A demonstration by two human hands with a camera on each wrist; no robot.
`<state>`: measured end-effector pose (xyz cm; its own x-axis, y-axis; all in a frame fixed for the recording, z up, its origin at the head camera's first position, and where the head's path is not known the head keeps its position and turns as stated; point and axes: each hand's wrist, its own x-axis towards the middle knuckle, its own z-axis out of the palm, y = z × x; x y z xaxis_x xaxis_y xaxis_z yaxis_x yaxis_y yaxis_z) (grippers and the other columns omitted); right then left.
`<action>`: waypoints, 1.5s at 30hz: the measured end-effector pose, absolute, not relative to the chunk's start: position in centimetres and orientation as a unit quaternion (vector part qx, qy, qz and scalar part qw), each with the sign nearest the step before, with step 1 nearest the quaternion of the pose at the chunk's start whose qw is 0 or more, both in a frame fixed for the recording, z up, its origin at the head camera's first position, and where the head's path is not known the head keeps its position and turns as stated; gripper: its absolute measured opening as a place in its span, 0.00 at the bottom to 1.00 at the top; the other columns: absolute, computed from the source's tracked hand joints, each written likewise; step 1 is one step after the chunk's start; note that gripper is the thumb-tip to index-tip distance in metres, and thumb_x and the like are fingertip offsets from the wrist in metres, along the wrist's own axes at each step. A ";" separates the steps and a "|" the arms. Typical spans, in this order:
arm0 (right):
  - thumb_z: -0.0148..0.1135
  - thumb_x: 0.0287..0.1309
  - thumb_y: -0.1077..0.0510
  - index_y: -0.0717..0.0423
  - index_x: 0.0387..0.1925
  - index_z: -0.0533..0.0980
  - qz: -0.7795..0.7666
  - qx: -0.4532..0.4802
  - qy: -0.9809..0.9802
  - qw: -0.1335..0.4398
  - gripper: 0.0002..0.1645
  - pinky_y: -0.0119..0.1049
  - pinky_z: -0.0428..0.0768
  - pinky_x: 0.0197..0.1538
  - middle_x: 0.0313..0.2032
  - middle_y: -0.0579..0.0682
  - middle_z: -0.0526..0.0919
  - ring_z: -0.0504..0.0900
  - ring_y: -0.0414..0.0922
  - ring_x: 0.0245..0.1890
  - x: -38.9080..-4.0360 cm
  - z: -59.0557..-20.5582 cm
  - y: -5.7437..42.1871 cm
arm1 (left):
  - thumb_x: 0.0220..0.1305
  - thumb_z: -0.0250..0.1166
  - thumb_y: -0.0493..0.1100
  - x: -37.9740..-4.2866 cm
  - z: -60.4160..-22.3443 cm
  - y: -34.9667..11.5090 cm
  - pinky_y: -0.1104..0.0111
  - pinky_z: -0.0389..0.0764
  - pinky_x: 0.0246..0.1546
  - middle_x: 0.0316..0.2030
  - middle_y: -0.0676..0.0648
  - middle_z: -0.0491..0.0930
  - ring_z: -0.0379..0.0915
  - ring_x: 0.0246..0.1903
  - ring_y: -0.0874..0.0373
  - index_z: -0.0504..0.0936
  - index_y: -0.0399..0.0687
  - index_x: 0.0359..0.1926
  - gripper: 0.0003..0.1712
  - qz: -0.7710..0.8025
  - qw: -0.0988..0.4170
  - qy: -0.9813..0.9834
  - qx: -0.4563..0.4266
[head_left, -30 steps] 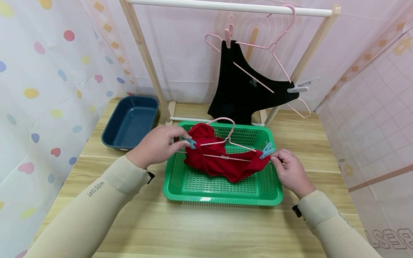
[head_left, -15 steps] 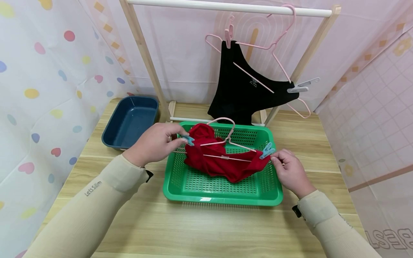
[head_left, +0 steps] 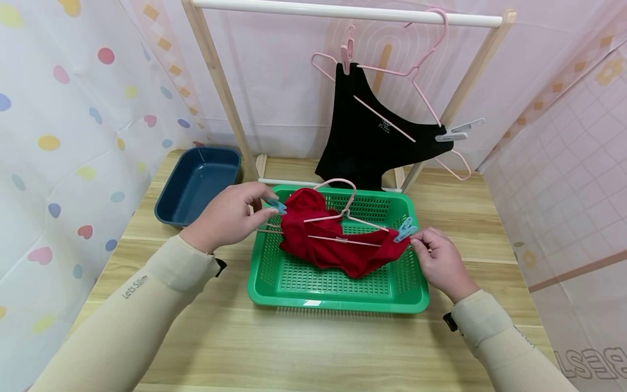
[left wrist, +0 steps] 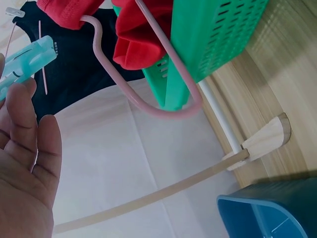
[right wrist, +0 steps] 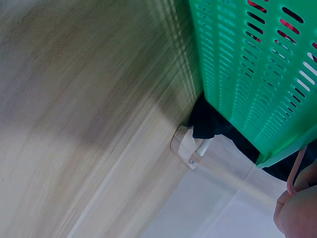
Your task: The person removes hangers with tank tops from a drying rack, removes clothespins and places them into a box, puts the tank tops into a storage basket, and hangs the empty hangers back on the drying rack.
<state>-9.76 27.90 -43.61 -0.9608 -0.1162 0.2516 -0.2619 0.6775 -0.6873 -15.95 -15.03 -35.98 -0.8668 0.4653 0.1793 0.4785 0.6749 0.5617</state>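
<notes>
My left hand (head_left: 230, 212) pinches a light blue clothespin (left wrist: 30, 62) just left of the red garment (head_left: 333, 247). The clothespin is off the cloth, beside its left corner. This garment lies bunched on a pink hanger (head_left: 350, 201) over the green basket (head_left: 338, 305). The hanger's left end sticks out past the cloth, bare in the left wrist view. A second blue clothespin (head_left: 405, 228) clips the garment's right corner to the hanger. With thumb and fingers my right hand (head_left: 441, 261) holds the hanger's right end, next to that clothespin.
Behind the basket, a wooden rack with a white bar (head_left: 343, 10) bears a pink hanger (head_left: 416, 68). A black garment (head_left: 372, 136) hangs tilted from it, held by a pink clothespin (head_left: 346, 54) and a grey clothespin (head_left: 453, 135). A dark blue tub (head_left: 196, 185) stands left.
My left hand has drawn the blue clothespin left and slightly up, away from the garment's left corner, uncovering more of the hanger's end. The right hand stays in place.
</notes>
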 end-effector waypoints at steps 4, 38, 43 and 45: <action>0.61 0.73 0.66 0.58 0.37 0.84 0.386 0.105 -0.911 0.097 0.08 0.29 0.73 0.43 0.38 0.52 0.85 0.74 0.39 0.42 -9.8 -43.6 27.9 | 0.72 0.70 0.45 -16.0 -36.0 -15.3 0.63 0.79 0.32 0.38 0.51 0.86 0.78 0.34 0.57 0.85 0.51 0.49 0.08 -0.312 0.008 -0.917 -0.247; 0.61 0.73 0.67 0.60 0.37 0.84 0.389 0.101 -0.910 0.104 0.08 0.28 0.72 0.46 0.39 0.54 0.86 0.74 0.39 0.44 -9.8 -43.8 27.8 | 0.75 0.63 0.40 -18.2 -37.6 -20.6 0.51 0.80 0.49 0.50 0.40 0.85 0.81 0.45 0.47 0.85 0.41 0.53 0.12 -0.304 0.074 -0.938 -0.146; 0.61 0.73 0.67 0.60 0.36 0.84 0.387 0.103 -0.910 0.106 0.08 0.27 0.72 0.46 0.39 0.54 0.86 0.74 0.39 0.44 -9.8 -43.7 27.8 | 0.75 0.63 0.43 -18.7 -37.9 -21.8 0.53 0.79 0.44 0.49 0.38 0.85 0.82 0.46 0.44 0.83 0.42 0.52 0.12 -0.304 0.068 -0.945 -0.102; 0.61 0.73 0.67 0.61 0.36 0.84 0.387 0.104 -0.910 0.107 0.08 0.27 0.72 0.46 0.39 0.54 0.86 0.74 0.39 0.44 -9.8 -43.7 27.8 | 0.75 0.63 0.45 -18.9 -38.1 -22.3 0.57 0.78 0.40 0.48 0.38 0.85 0.82 0.46 0.44 0.82 0.43 0.53 0.13 -0.300 0.064 -0.948 -0.081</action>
